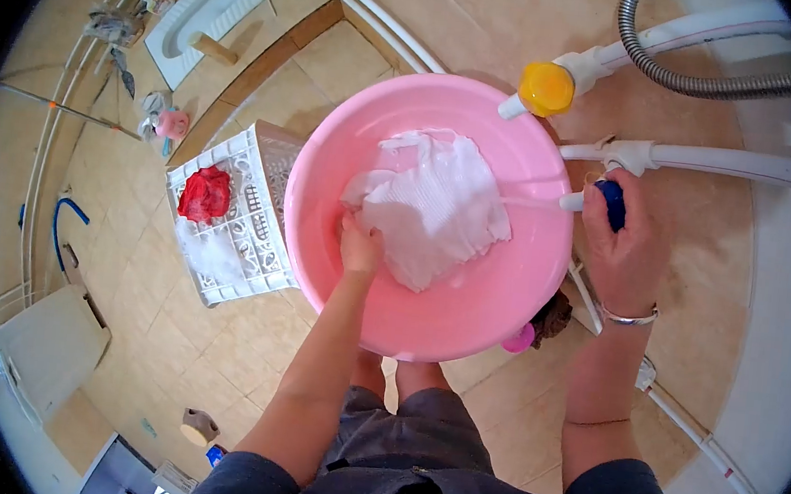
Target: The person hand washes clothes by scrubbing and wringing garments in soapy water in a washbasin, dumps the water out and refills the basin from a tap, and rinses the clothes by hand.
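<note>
A large pink basin (pixel 313 268) stands in front of me, with a white ribbed cloth garment (pixel 447 204) spread out inside it. My left hand (pixel 361 244) reaches over the near rim, its fingers closed on the garment's left edge. At the right, the fingers of my right hand (pixel 627 236) wrap round the blue tap knob (pixel 611 206). From the white spout (pixel 571 202) beside that knob, a thin stream of water runs into the basin. The fingertips of the left hand are partly hidden by the cloth.
A yellow tap knob (pixel 547 89) and its spout sit above the basin's far right rim. A white plastic rack (pixel 246 266) with a red cloth (pixel 204 194) is at the left. A squat toilet (pixel 198 23) lies beyond. Pipes and a metal hose (pixel 678 82) run along the right wall.
</note>
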The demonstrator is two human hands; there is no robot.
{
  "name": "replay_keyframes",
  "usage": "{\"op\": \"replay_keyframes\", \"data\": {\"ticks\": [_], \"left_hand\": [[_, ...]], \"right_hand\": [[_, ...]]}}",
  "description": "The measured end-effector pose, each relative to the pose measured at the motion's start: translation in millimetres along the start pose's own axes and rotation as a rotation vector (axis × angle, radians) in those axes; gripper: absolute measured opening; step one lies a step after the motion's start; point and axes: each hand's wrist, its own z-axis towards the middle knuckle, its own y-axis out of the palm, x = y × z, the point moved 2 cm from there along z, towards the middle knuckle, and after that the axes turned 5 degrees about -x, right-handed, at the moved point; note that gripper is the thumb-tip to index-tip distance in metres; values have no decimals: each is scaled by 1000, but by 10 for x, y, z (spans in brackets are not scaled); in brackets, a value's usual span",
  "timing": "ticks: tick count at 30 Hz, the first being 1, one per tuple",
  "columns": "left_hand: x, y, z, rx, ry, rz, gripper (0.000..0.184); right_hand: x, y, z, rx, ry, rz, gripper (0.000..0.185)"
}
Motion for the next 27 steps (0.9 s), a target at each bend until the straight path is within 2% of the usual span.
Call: {"op": "replay_keyframes", "data": {"ticks": [5, 8, 10, 12, 14, 16, 17, 18, 19, 20, 22, 23, 25, 26, 27], "left_hand": [[-53, 15, -19, 3, -57, 19, 55], [-106, 43, -1, -32, -14, -25, 50], [-32, 8, -9, -5, -100, -10, 43], [-89, 37, 13, 4, -94, -44, 39], [-213, 133, 77, 17, -86, -87, 36], [-451, 275, 116, 118, -101, -181, 32], [-522, 330, 133, 116, -101, -177, 32], [-624, 390, 152, 41, -285, -284, 40], [-692, 428, 153, -32, -469, -390, 49], [-642, 407, 123, -28, -468, -383, 49], [-387, 368, -26, -331, -543, -740, 57], [-274, 271, -16, -330, -536, -723, 57], [-104, 234, -64, -622, -848, -844, 56], [-175, 302, 3, -625, -848, -845, 56], [-297, 415, 134, -571, -684, -1102, 51]], "right_hand": [[20, -43, 23, -104, -53, -3, 24], [27, -49, 28, -120, -71, 24, 22], [78, -30, 13, -102, -89, 81, 23], [66, 33, -69, -83, -108, 138, 24], [177, 271, -402, 264, 472, 916, 26], [565, 1011, -1001, 224, 668, 1147, 29], [432, 1270, -1065, -98, 628, 899, 29], [258, 1530, -1111, -403, 576, 639, 29], [292, 1733, -1090, -419, 540, 352, 32], [318, 1949, -1058, -432, 493, 67, 34], [158, 2409, -1195, -305, 545, -264, 39], [-64, 2628, -1299, -367, 594, 81, 39], [-479, 2745, -1508, -451, 597, 648, 39], [-615, 2716, -1578, -472, 555, 872, 39], [-775, 2489, -1545, -511, 542, 886, 36]]}}
